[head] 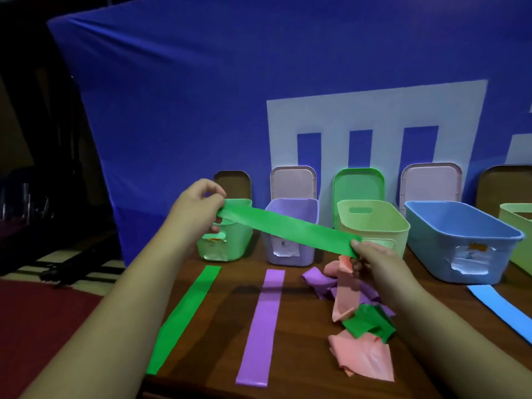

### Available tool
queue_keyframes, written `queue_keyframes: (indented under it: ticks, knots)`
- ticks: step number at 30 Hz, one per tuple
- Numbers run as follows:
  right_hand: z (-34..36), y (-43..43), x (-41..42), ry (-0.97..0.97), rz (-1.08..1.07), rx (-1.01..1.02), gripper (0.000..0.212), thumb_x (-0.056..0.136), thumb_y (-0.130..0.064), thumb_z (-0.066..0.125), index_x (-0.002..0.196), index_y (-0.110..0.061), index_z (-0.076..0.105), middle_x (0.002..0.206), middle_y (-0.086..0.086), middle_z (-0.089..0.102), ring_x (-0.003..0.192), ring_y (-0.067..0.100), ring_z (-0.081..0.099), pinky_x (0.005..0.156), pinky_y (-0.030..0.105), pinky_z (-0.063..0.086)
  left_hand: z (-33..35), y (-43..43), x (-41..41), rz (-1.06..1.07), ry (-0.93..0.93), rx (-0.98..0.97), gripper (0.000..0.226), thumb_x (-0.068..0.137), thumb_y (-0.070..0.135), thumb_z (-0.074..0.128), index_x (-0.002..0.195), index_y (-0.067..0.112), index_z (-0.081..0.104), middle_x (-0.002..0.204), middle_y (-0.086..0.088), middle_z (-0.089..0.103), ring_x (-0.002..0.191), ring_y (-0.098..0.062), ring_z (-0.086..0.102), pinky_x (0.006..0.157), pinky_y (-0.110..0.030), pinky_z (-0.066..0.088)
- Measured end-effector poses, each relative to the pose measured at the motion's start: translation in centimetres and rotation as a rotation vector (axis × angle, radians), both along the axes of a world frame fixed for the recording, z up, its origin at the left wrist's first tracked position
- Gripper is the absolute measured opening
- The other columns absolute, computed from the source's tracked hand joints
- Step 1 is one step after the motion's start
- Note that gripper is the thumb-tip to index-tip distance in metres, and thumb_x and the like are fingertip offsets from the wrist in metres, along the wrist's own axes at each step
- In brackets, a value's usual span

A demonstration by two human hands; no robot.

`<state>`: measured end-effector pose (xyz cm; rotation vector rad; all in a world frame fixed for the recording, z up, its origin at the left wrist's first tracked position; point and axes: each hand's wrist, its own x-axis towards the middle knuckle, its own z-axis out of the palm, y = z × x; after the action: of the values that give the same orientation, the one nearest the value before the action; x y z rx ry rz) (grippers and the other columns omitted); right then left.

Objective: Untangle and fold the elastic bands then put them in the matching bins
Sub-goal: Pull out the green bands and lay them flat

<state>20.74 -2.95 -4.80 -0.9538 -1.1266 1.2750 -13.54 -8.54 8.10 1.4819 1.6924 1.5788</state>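
Green elastic band (288,230) stretches flat in the air before the bins (431,249), left hand (195,208) pinching its 10 o'clock end, right hand (374,257) pinching its 4 o'clock end.

A person's left hand (197,208) and right hand (377,259) are bare; the left forearm (135,283) and right forearm (437,318) are uncovered to the frame's edge.

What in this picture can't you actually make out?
Head view: writing on the bin labels, too small and blurred.
Green bin, partly hidden by the left hand and the stretched green band.
Rightmost bin and blue band, cut off by the right edge.
Tangled pile: band count unclear, they overlap.
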Motion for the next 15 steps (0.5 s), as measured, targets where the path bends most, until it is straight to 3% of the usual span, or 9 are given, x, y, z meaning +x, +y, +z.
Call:
queue_keyframes:
  ticks: [2, 4, 8, 10, 13, 15]
  knots:
    - [0.5, 0.7, -1.3, -0.167, -0.082, 0.012, 0.022, 0.103, -0.024, 0.070, 0.090, -0.006, 0.072, 0.073, 0.017, 0.055, 0.054, 0.021, 0.064, 0.055, 0.038, 0.056, -2.0, -1.6, -1.8, -0.058, -0.019, -0.028, 0.025, 0.094, 0.008, 0.057, 0.086, 0.023, 0.075, 0.087, -0.006, 0.066, 0.064, -0.019, 0.061, 0.062, -0.037, 0.054]
    - [0.7, 1.2, -3.1, -0.263, -0.106, 0.034, 0.021, 0.102, -0.019, 0.071, 0.087, -0.005, 0.071, 0.067, 0.016, 0.052, 0.051, 0.023, 0.061, 0.047, 0.032, 0.054, -4.0, -3.5, -3.4, -0.074, -0.026, -0.037, 0.027, 0.096, 0.007, 0.059, 0.087, 0.022, 0.078, 0.086, -0.008, 0.069, 0.066, -0.021, 0.064, 0.068, -0.042, 0.057]
    - [0.8, 2.8, -7.1, -0.465, -0.134, 0.115, 0.028, 0.101, -0.018, 0.071, 0.077, -0.005, 0.069, 0.055, 0.010, 0.055, 0.049, 0.023, 0.050, 0.047, 0.026, 0.042, -7.3, -7.3, -5.9, -0.049, -0.003, -0.038, 0.033, 0.101, 0.001, 0.055, 0.096, 0.020, 0.081, 0.079, -0.007, 0.075, 0.076, -0.021, 0.074, 0.075, -0.036, 0.062]
    - [0.6, 3.3, -9.6, -0.603, -0.141, 0.166, 0.030, 0.100, -0.023, 0.072, 0.074, -0.009, 0.071, 0.058, 0.008, 0.063, 0.044, 0.022, 0.054, 0.045, 0.026, 0.047, -8.9, -9.3, -7.3, -0.050, 0.045, -0.032, 0.042, 0.098, -0.006, 0.052, 0.096, 0.024, 0.081, 0.081, 0.001, 0.075, 0.081, -0.019, 0.075, 0.078, -0.032, 0.061]
    - [0.5, 3.5, -13.6, -0.856, -0.134, 0.265, 0.027, 0.101, -0.034, 0.070, 0.080, -0.018, 0.077, 0.067, -0.001, 0.071, 0.059, 0.014, 0.065, 0.060, 0.028, 0.049, -11.2, -12.4, -9.3, 0.007, 0.321, 0.039, 0.037, 0.093, -0.005, 0.066, 0.098, 0.029, 0.078, 0.087, 0.008, 0.073, 0.082, -0.009, 0.071, 0.076, -0.020, 0.054]
    - [0.1, 3.5, -16.4, -0.986, -0.090, 0.322, 0.027, 0.103, -0.035, 0.067, 0.087, -0.017, 0.080, 0.075, -0.002, 0.072, 0.069, 0.014, 0.068, 0.066, 0.033, 0.050, -12.6, -14.2, -10.5, 0.039, 0.480, 0.096, 0.034, 0.090, -0.003, 0.074, 0.101, 0.029, 0.078, 0.092, 0.009, 0.071, 0.087, -0.011, 0.070, 0.075, -0.016, 0.052]
